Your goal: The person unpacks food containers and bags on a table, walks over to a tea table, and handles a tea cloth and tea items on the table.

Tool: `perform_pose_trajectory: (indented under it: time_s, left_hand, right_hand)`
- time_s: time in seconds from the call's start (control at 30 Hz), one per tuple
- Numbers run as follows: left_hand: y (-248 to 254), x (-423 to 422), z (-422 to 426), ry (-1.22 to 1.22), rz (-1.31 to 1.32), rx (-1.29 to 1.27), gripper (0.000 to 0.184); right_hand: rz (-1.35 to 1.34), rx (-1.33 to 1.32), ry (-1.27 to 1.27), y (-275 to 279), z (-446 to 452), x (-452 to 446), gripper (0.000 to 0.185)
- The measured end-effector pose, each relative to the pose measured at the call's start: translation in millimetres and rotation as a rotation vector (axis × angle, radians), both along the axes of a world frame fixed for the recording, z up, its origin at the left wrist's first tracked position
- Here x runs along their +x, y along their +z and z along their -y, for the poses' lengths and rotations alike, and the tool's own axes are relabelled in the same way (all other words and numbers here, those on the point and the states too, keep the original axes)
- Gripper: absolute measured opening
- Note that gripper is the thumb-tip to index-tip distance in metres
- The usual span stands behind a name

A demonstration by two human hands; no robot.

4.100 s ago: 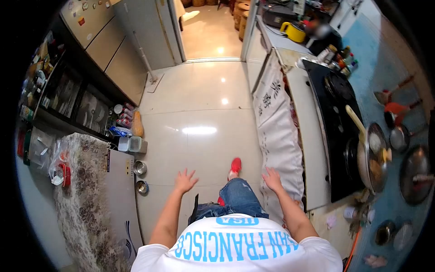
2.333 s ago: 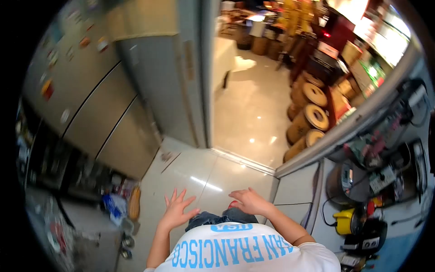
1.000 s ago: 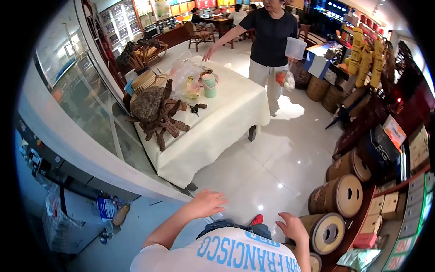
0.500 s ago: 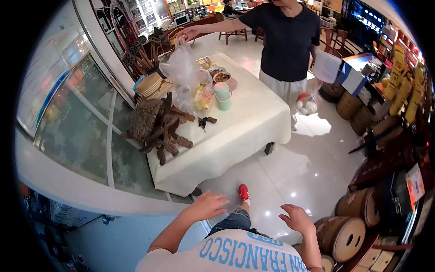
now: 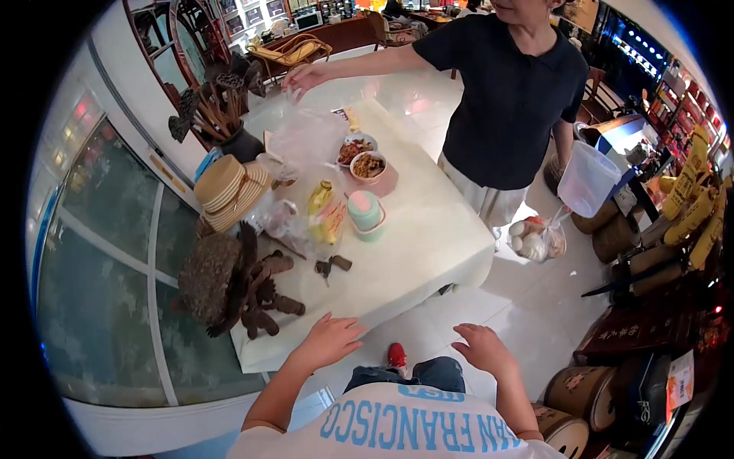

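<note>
- Two bare hands of the camera wearer, left hand [image 5: 330, 342] and right hand [image 5: 488, 349], both empty, fingers loosely spread and clamped on nothing.
- Left hand beside the near edge of the table with a cream cloth [image 5: 420, 241]; cannot tell whether touching it. Right hand over the tiled floor, apart from the table.
- Nearest to the left hand, on the cloth: a brown, gnarled wooden root piece [image 5: 264, 302] and a small dark bunch, probably keys [image 5: 324, 268].
- Farther in: a mint-green cup with a pink lid [image 5: 363, 205], two bowls of cooked-looking food [image 5: 368, 166], and yellow fruit, perhaps bananas [image 5: 321, 200], in clear plastic.
- Across the table, a person in a dark short-sleeved shirt [image 5: 512, 99], with one hand [image 5: 306, 79] at the top of a thin clear plastic bag [image 5: 310, 138]; on the other side, a translucent plastic tub [image 5: 587, 182] and a bag of pale round items [image 5: 537, 239].
- Food already in the bowls, fruit not unpacked; judging by the empty hands, no handling begun on the wearer's side.
- Hard to make out: the contents of the crumpled bags, the person's grip behind the tub, and the top of the head, cut off by the frame.
</note>
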State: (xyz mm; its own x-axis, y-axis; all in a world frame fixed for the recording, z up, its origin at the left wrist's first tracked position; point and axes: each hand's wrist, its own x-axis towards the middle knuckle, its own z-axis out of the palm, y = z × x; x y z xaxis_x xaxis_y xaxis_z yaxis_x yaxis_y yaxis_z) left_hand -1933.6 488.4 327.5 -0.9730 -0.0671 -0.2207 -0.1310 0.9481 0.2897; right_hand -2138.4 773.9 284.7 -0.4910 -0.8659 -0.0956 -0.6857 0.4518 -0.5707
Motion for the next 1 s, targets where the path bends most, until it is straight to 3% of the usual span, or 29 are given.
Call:
perform_pose_trajectory:
  time_s: [0.2,0.37,0.5,0.67,0.87,0.97,1.0]
  left_hand:
    - [5.4,-41.0,-3.8,0.056,-0.027,0.004,0.035]
    - [6.8,-76.7,-19.8,0.175,-0.041,0.011,0.037]
    - [27.1,-108.5,-23.8,0.265,-0.143,-0.041,0.039]
    - [56.6,-148.3,-2.1,0.355,-0.303,-0.144,0.041]
    - [62.6,-188.5,60.6,0.413,-0.491,-0.101,0.043]
    - [65.1,-218.5,89.6,0.454,-0.527,-0.011,0.043]
    - [65.9,-229.3,99.7,0.443,-0.54,-0.047,0.043]
  right_hand:
    - [-0.007,-0.019,0.107,-5.2,17.5,-64.1,0.041]
    - [0.522,-0.095,0.062,3.9,79.2,-157.0,0.056]
    - [0.098,-0.076,0.131,-53.5,185.6,-235.1,0.06]
    - [-0.242,-0.017,0.145,-88.0,306.3,-263.5,0.055]
    - [-0.386,-0.133,0.157,-126.7,384.6,-281.5,0.052]
    - [-0.384,0.079,0.288,-126.0,393.8,-292.0,0.048]
    - [-0.382,0.035,0.267,-122.0,398.1,-295.2,0.047]
